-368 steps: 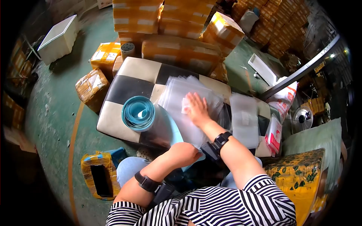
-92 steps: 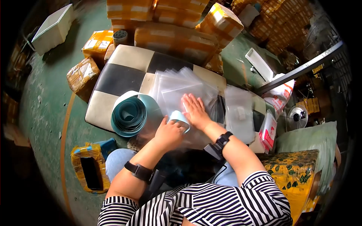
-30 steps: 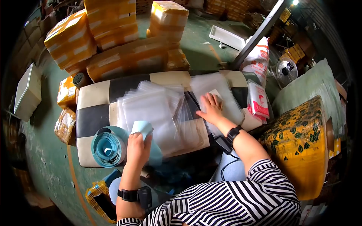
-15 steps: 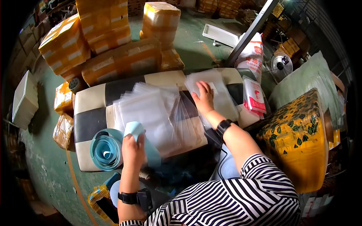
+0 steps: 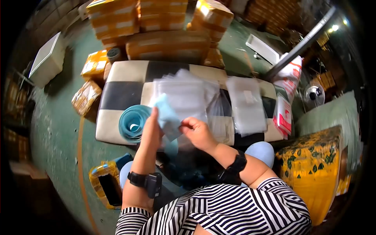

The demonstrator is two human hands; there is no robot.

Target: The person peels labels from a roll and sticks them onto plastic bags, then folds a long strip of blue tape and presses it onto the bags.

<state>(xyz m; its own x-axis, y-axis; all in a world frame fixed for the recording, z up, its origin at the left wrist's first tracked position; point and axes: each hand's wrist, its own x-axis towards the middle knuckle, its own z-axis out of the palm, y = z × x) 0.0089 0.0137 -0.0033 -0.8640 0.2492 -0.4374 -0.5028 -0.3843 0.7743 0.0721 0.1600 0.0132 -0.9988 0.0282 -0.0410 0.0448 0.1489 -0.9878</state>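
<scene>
Two hands — left hand [image 5: 152, 131], right hand [image 5: 198, 133] — on blue strip [image 5: 166, 114]

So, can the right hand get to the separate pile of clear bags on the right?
Probably yes: nothing stands between the right hand and the pile of clear bags, but its fingers seem to pinch the blue sheet.

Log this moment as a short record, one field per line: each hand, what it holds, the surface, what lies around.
Left: left hand holds a blue strip above the bench
Right: right hand pinches the strip's lower edge; view blurred
Surface: checkered bench
On it: blue roll, fanned clear bags, second bag stack
Around: taped boxes behind, red-and-white packet at the bench's right end
</scene>
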